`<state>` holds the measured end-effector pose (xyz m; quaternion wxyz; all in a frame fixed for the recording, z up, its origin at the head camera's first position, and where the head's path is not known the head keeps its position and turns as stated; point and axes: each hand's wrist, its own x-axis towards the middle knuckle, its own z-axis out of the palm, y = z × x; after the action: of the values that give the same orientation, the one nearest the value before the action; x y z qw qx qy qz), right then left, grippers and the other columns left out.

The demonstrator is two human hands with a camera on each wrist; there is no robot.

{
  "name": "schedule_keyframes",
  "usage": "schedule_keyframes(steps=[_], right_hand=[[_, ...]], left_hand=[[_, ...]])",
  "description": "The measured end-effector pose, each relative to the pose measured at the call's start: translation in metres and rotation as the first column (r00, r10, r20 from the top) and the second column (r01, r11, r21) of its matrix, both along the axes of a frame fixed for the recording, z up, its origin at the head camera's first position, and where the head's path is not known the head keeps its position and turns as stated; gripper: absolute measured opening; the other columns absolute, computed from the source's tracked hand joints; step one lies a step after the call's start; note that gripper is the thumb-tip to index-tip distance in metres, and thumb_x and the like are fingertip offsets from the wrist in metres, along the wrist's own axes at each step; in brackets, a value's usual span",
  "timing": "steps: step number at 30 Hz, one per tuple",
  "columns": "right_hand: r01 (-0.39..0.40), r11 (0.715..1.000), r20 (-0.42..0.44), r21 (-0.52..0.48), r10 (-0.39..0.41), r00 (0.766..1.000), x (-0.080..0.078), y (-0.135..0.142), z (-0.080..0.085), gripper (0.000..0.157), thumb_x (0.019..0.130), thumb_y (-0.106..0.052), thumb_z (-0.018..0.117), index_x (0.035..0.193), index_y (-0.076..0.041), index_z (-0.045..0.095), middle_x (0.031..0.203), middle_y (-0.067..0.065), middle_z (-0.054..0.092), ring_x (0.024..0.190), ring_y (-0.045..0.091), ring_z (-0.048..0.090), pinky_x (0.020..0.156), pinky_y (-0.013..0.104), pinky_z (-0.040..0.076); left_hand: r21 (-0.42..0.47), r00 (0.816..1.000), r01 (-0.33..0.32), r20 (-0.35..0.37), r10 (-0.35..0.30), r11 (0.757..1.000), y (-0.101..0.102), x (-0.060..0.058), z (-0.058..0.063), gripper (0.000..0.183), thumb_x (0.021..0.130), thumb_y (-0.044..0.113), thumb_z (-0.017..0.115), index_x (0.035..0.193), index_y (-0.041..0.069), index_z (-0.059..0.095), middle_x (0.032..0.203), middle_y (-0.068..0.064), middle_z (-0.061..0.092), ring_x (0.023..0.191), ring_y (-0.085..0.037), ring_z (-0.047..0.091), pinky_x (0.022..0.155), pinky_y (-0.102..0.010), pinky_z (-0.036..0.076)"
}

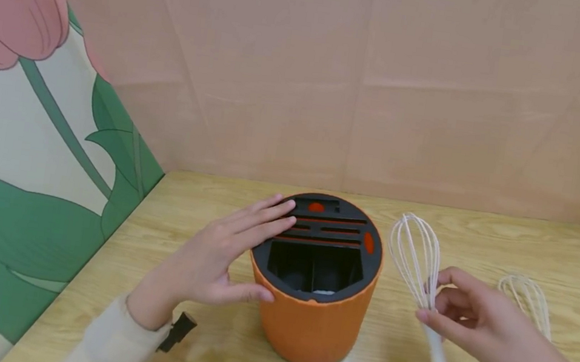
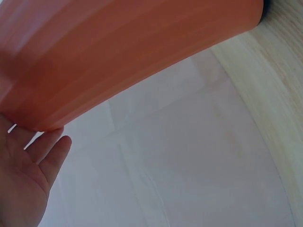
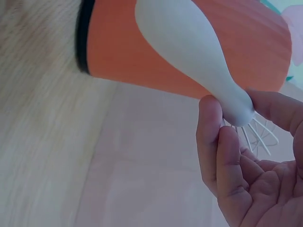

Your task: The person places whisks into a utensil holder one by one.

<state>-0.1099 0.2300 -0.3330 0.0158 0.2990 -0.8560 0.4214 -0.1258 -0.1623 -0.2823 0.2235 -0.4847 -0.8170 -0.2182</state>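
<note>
An orange round utensil holder with a black slotted top stands upright on the table. Its top has narrow slots and a larger divided opening at the front. My left hand rests against the holder's left side, with nearly straight fingers over the rim and the thumb on the front wall. To the right of the holder, my right hand pinches a white whisk where wires meet handle. The whisk's wire loops point up and its handle points down, apart from the holder.
Another whisk lies on the wooden table beyond my right forearm, partly hidden by it. A pinkish wall covering rises behind the table. On the left stands a panel with a tulip print.
</note>
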Motion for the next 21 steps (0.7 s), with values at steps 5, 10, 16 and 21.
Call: schedule_keyframes(steps=[5,10,16,21], right_hand=[[0.002,1.000,-0.017,-0.028,-0.003,1.000,0.000,-0.005,0.007,0.030,0.087,0.004,0.071,0.105,-0.014,0.056,0.074,-0.010,0.066,0.063,0.006,0.059,0.052,0.022,0.043],[0.022,0.999,-0.010,-0.037,-0.022,1.000,0.000,-0.008,0.016,0.030,0.087,0.003,0.072,0.107,-0.015,0.057,0.077,-0.007,0.069,0.067,0.007,0.062,0.055,0.019,0.048],[0.030,0.999,-0.012,-0.030,-0.031,0.999,0.000,-0.013,0.025,0.030,0.088,0.002,0.072,0.108,-0.015,0.057,0.079,-0.007,0.070,0.069,0.008,0.064,0.058,0.019,0.051],[0.036,0.999,-0.026,-0.041,-0.037,0.999,0.001,-0.017,0.033,0.032,0.087,0.002,0.072,0.109,-0.016,0.057,0.080,-0.006,0.070,0.071,0.008,0.066,0.059,0.019,0.053]], left_hand=[[0.002,1.000,-0.006,-0.009,0.006,1.000,0.000,0.000,0.000,0.084,0.093,0.069,0.046,0.147,0.006,0.046,0.156,-0.013,0.043,0.150,-0.029,0.032,0.119,-0.045,0.036],[0.009,1.000,-0.005,-0.020,0.005,1.000,0.000,-0.001,-0.001,0.083,0.093,0.069,0.046,0.147,0.006,0.047,0.155,-0.013,0.044,0.149,-0.029,0.033,0.119,-0.045,0.037],[0.018,1.000,0.003,-0.020,-0.002,1.000,0.000,-0.001,-0.002,0.083,0.093,0.070,0.046,0.147,0.006,0.047,0.155,-0.013,0.044,0.149,-0.029,0.034,0.118,-0.045,0.038],[0.026,1.000,0.013,-0.013,-0.012,1.000,0.000,-0.003,-0.003,0.083,0.093,0.069,0.046,0.147,0.006,0.047,0.155,-0.014,0.044,0.149,-0.029,0.034,0.118,-0.046,0.038]])
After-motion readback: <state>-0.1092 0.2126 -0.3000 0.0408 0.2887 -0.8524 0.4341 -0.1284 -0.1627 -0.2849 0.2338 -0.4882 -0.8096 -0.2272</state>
